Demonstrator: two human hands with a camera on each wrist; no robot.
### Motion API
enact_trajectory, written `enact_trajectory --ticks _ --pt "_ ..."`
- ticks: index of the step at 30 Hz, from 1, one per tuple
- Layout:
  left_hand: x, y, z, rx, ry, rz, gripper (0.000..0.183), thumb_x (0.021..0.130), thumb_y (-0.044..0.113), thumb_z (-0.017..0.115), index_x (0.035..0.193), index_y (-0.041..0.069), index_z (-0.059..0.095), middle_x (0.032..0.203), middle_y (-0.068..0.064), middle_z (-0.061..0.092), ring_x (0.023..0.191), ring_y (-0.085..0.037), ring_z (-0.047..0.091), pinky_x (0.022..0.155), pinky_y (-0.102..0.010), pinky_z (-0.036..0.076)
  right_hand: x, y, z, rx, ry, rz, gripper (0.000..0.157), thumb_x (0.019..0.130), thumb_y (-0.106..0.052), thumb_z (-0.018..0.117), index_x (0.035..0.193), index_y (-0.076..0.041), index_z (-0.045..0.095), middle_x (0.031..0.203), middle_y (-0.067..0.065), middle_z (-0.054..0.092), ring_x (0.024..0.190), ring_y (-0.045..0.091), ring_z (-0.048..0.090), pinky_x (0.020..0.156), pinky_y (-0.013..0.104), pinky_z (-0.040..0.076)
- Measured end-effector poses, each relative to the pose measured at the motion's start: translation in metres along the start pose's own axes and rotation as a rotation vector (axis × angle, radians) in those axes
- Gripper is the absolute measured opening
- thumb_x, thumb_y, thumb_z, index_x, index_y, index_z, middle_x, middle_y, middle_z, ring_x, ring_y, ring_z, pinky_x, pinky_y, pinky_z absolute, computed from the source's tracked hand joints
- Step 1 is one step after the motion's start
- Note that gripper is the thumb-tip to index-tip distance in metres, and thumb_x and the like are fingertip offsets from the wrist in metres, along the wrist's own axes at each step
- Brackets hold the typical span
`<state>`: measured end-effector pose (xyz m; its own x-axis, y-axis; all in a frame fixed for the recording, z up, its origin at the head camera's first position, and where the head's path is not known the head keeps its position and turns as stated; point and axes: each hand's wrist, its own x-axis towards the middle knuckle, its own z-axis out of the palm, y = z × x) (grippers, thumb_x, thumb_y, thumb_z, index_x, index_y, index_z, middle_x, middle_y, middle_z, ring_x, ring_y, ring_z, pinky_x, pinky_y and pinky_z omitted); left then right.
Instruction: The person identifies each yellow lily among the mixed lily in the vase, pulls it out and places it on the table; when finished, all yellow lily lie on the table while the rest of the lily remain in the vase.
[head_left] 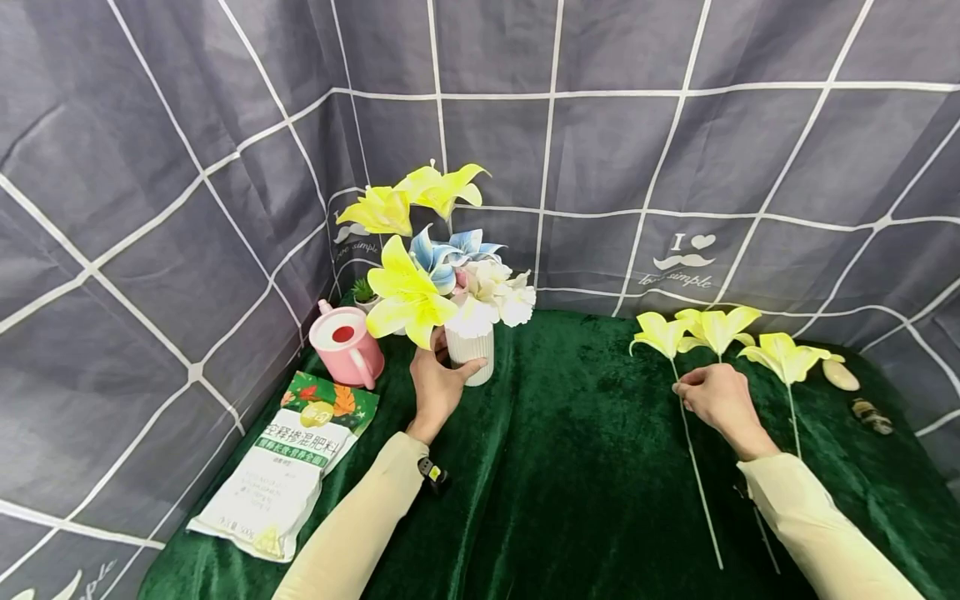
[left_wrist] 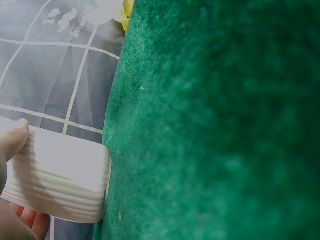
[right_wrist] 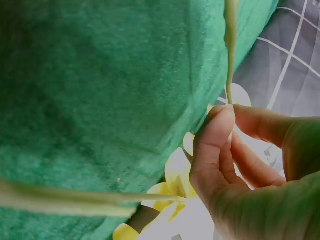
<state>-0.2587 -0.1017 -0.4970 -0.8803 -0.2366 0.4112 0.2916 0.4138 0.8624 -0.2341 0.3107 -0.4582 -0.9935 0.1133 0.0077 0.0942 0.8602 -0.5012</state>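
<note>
A ribbed white vase [head_left: 481,343] stands upright on the green cloth, filled with yellow lilies [head_left: 408,292], blue lilies [head_left: 435,260] and white and pink blooms [head_left: 495,292]. My left hand [head_left: 437,387] grips it low down, thumb across the front; the left wrist view shows fingers round the ribbed wall [left_wrist: 65,185]. On the right, my right hand [head_left: 722,406] pinches the thin stem [head_left: 701,492] of a yellow lily [head_left: 660,335] between thumb and forefinger, below its bloom. Two more yellow lilies lie close by, one behind the hand [head_left: 720,325], one right of it [head_left: 787,358].
Left of the vase are a pink watering can [head_left: 341,333], a small potted plant [head_left: 363,290] and a white and green fertilizer bag [head_left: 270,483]. A pale oval object [head_left: 840,375] and a small striped object [head_left: 872,416] lie far right. Checked curtain [head_left: 600,150] hangs behind the table.
</note>
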Motion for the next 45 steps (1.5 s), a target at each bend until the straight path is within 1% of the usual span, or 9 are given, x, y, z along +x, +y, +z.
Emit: enact_trajectory --ticks 7,11,15,20,24,33,35,39,45 --pt "0.000 -0.001 0.001 0.008 0.009 0.007 0.070 0.072 0.028 0.093 0.132 0.016 0.058 0.121 -0.006 0.065 0.112 -0.023 0.067 0.098 -0.043 0.058 -0.006 -0.014 -0.015 -0.002 0.115 -0.036 0.024 0.089 -0.025 0.074 0.093 -0.002 0.080 0.071 0.007 0.076 0.070 0.024 0.067 0.061 0.033 0.049" --pt "0.000 -0.001 0.001 0.017 0.012 0.013 0.069 0.072 0.028 0.092 0.131 0.016 0.058 0.121 -0.007 0.065 0.112 -0.022 0.067 0.098 -0.042 0.059 -0.013 -0.037 -0.032 0.026 0.177 -0.071 0.026 0.090 -0.030 0.073 0.096 -0.006 0.080 0.073 0.007 0.077 0.065 0.015 0.066 0.063 0.033 0.049" --pt "0.000 -0.001 0.001 0.012 0.012 0.019 0.071 0.072 0.027 0.092 0.132 0.015 0.057 0.123 -0.007 0.065 0.113 -0.023 0.066 0.099 -0.043 0.058 -0.018 -0.071 -0.052 0.052 0.234 -0.115 0.028 0.092 -0.037 0.071 0.098 -0.012 0.081 0.079 0.007 0.079 0.068 0.008 0.063 0.063 0.029 0.047" --pt "-0.001 -0.002 0.000 0.003 0.012 0.015 0.073 0.072 0.027 0.092 0.133 0.014 0.055 0.123 -0.007 0.064 0.114 -0.024 0.066 0.100 -0.044 0.057 -0.019 -0.122 -0.068 0.113 0.271 -0.244 0.024 0.092 -0.035 0.072 0.098 -0.013 0.081 0.089 0.011 0.080 0.065 -0.006 0.056 0.060 0.019 0.043" --pt "-0.001 -0.002 -0.001 -0.001 0.016 0.013 0.072 0.071 0.028 0.093 0.132 0.014 0.056 0.122 -0.007 0.065 0.114 -0.024 0.066 0.100 -0.045 0.058 -0.014 -0.167 -0.074 0.174 0.244 -0.324 0.022 0.091 -0.032 0.073 0.099 -0.013 0.081 0.086 0.011 0.080 0.061 -0.014 0.056 0.059 0.015 0.044" --pt "0.000 -0.003 -0.001 -0.002 0.007 0.009 0.070 0.072 0.027 0.093 0.131 0.015 0.058 0.122 -0.006 0.065 0.112 -0.024 0.067 0.098 -0.042 0.058 0.018 -0.256 -0.070 0.295 0.117 -0.395 0.015 0.089 -0.028 0.075 0.097 -0.017 0.081 0.085 0.007 0.079 0.069 0.013 0.071 0.061 0.024 0.052" --pt "-0.001 -0.003 -0.001 -0.009 0.009 0.008 0.070 0.071 0.026 0.093 0.130 0.015 0.057 0.122 -0.007 0.065 0.112 -0.024 0.066 0.098 -0.043 0.058 0.027 -0.272 -0.066 0.328 0.074 -0.400 0.015 0.089 -0.026 0.074 0.098 -0.016 0.081 0.083 0.007 0.079 0.070 0.017 0.071 0.062 0.025 0.052" --pt "-0.001 -0.004 -0.001 -0.007 0.011 0.012 0.071 0.071 0.027 0.093 0.131 0.014 0.057 0.122 -0.008 0.064 0.113 -0.024 0.066 0.098 -0.044 0.058 0.043 -0.300 -0.058 0.368 -0.008 -0.391 0.016 0.091 -0.024 0.072 0.102 -0.015 0.080 0.091 0.008 0.080 0.074 0.018 0.072 0.067 0.027 0.054" --pt "0.002 -0.004 0.000 -0.005 0.019 0.032 0.073 0.071 0.027 0.093 0.132 0.013 0.056 0.122 -0.007 0.065 0.113 -0.022 0.066 0.098 -0.043 0.059 0.063 -0.333 -0.047 0.372 -0.069 -0.410 0.016 0.091 -0.023 0.073 0.097 -0.010 0.081 0.098 0.008 0.079 0.082 0.020 0.074 0.067 0.027 0.054"
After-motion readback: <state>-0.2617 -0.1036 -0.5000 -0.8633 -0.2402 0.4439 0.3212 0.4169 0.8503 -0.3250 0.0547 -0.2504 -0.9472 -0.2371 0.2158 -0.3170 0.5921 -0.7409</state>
